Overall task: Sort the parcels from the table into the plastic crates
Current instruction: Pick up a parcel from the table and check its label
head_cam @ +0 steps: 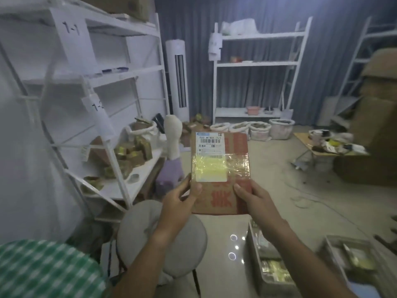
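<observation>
White shelving point(129, 87) and grey curtains ring the storeroom, where the left hand point(182, 203) and right hand point(255, 201) each pinch a lower corner of a labelled cardboard parcel point(221, 168) held up above two grey crates point(268, 261).

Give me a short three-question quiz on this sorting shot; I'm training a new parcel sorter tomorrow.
1. True or false: the parcel is held by one hand only.
2. Where do the crates sit? A) on the white shelf B) on the floor at lower right C) on the round stool
3. Fill in: the shipping label is on the parcel's ___ half.

Key
1. False: the left hand and right hand both grip its lower part.
2. B; the stool stands at lower left.
3. Upper, part under glossy tape.
</observation>
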